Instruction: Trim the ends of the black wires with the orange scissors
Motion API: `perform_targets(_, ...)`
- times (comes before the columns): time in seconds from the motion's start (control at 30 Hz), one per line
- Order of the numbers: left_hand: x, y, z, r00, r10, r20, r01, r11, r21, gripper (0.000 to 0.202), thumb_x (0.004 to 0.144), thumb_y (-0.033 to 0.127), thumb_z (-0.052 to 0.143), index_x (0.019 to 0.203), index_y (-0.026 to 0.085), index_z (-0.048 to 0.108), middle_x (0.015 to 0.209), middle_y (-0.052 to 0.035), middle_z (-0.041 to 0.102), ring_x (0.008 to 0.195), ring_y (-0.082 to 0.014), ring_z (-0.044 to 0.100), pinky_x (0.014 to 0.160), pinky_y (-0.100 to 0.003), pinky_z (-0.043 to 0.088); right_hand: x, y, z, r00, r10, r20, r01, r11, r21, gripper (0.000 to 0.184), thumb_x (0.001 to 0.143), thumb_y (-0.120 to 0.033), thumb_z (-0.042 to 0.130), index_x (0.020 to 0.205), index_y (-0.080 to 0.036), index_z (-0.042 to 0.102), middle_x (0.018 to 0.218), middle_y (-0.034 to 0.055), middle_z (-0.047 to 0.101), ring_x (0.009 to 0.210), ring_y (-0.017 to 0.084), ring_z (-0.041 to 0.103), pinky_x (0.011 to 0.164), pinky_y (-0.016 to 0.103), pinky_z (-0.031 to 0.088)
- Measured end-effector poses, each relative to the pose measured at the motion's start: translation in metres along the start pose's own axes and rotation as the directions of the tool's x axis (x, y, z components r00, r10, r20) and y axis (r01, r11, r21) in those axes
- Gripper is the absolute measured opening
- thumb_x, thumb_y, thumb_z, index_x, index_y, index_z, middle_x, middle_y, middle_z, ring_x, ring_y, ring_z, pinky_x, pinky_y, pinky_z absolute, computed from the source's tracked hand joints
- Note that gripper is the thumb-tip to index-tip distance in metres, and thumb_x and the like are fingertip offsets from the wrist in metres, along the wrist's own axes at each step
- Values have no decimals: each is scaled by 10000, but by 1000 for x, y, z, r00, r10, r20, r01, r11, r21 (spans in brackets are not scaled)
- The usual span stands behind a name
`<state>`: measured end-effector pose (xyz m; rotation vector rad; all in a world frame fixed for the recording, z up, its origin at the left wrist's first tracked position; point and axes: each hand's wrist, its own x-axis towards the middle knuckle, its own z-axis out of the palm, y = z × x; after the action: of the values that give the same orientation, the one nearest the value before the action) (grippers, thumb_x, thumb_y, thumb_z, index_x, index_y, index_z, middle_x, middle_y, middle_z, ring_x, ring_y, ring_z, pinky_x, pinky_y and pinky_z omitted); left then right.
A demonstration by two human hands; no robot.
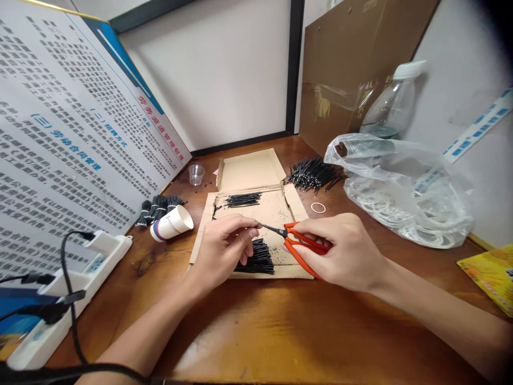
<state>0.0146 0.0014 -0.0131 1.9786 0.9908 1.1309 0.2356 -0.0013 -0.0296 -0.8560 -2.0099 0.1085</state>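
My right hand (pixel 344 248) grips the orange handles of a pair of scissors (pixel 306 243), whose dark blades point left. The blade tips meet the fingertips of my left hand (pixel 226 243), which is closed in a pinch. Whatever lies between those fingertips is too small to make out. Below, on an opened cardboard box (pixel 276 206), lies a pile of short black wires (pixel 257 259), partly hidden by my left hand. A smaller row of black wires (pixel 243 200) rests farther back on the cardboard. Small dark scraps are scattered between them.
A heap of black wires (pixel 312 175) and a white ring (pixel 318 207) sit right of the box. A plastic bag (pixel 404 198) and a bottle (pixel 393 104) stand beyond. On the left are tied bundles (pixel 160 206), a tipped paper cup (pixel 173 223), a clear cup (pixel 196 175) and a power strip (pixel 76 294).
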Motion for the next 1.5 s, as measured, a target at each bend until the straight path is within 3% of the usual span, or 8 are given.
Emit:
perform_targets(0.37, -1, 0, 2, 1000, -5, -11, 5, 1000, -11, 91, 923, 201, 609, 871, 162, 674, 576, 6, 602, 396, -75, 530, 343, -189, 447, -1, 1, 0, 1000, -19, -21, 19, 999, -40, 266, 830, -212, 592, 567, -176, 603, 526, -4, 622, 425, 79, 475, 461, 223, 372)
perform_targets(0.63, -2, 0, 1, 1000, -13, 6, 13, 1000, -11, 105, 939, 200, 588, 893, 159, 672, 603, -1, 621, 364, -60, 510, 326, -179, 426, 1, 2, -2, 1000, -16, -26, 16, 1000, -17, 224, 817, -214, 582, 601, -164, 617, 458, -37, 512, 389, 59, 351, 407, 212, 305)
perform_targets(1.0, 2, 3, 0, 998, 58, 30, -60, 996, 66, 136, 933, 128, 563, 875, 146, 684, 602, 6, 604, 425, -57, 530, 427, -186, 480, -2, 4, 0, 999, -46, -24, 45, 998, -33, 222, 815, -196, 587, 600, -161, 633, 553, 2, 650, 416, 74, 489, 442, 216, 382)
perform_targets(1.23, 2, 2, 0, 998, 58, 15, -59, 997, 56, 132, 938, 145, 561, 888, 158, 682, 762, -34, 648, 512, -71, 560, 420, -192, 462, 0, 2, -2, 998, -63, -27, 62, 997, -45, 223, 826, -193, 585, 609, -170, 632, 538, -14, 633, 413, 68, 476, 442, 216, 375)
perform_targets(1.5, 3, 3, -1, 998, 52, 31, -55, 996, 75, 147, 939, 126, 553, 882, 166, 683, 728, -5, 633, 537, -63, 559, 480, -194, 467, 1, 3, -3, 999, -55, 0, 55, 998, -20, 162, 799, -178, 582, 678, -123, 675, 520, -7, 606, 400, 68, 445, 428, 236, 352)
